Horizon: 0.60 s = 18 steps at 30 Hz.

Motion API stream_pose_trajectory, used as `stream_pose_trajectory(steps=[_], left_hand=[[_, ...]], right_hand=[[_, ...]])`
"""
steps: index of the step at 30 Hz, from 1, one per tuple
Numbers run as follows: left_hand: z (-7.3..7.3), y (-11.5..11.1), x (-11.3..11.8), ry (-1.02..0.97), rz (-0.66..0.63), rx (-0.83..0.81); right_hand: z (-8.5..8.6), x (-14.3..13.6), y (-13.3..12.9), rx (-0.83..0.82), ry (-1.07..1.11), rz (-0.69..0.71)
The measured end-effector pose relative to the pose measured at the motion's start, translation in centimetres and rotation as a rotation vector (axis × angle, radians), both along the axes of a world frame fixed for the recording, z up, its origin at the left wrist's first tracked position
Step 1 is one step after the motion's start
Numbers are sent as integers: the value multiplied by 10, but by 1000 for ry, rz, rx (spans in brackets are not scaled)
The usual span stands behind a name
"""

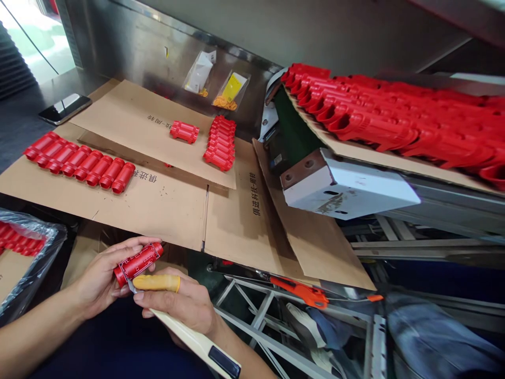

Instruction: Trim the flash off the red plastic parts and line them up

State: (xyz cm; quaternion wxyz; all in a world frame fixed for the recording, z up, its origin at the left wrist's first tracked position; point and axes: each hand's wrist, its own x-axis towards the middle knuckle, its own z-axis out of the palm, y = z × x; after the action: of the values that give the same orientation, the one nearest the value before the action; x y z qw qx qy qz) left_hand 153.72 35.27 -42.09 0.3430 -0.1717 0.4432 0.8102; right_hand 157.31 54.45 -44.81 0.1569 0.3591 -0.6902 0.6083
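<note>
Presently, one glossy red ribbed cylinder, plastic by the look of it (139,262), is off the work surface, tilted in the air just in front of the near edge of the brown cardboard sheet (173,223). Left hand (98,276) holds it, fingers along the far side, grip narrow. Right hand (187,302), a yellow rubbery finger cover (158,282) on one finger, is closed round a slim cream-handled tool with a dark panel (193,339); tool tip at the cylinder's lower end, contact hard to tell. Handling, as judged: light, stiff, hollow perhaps; smooth skin apt to turn or slip under side pressure; thin rims likeliest to chip. Best hold: around mid-barrel, ends left free. Similar pieces, a red row (87,164), lie on the same cardboard, left of centre.
</note>
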Motion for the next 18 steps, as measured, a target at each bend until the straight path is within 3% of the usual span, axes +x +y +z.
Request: stream_pose_trajectory(steps=[7, 13, 16, 18], left_hand=[[5, 12, -14, 26, 55, 43], [-6, 3, -6, 2, 88, 31], [-10, -1, -1, 2, 74, 46], [-9, -2, 1, 36, 78, 59]], right_hand=[[13, -6, 8, 114, 5, 13], [26, -8, 6, 261, -70, 44], [29, 0, 6, 252, -124, 101], [26, 5, 9, 200, -126, 59]])
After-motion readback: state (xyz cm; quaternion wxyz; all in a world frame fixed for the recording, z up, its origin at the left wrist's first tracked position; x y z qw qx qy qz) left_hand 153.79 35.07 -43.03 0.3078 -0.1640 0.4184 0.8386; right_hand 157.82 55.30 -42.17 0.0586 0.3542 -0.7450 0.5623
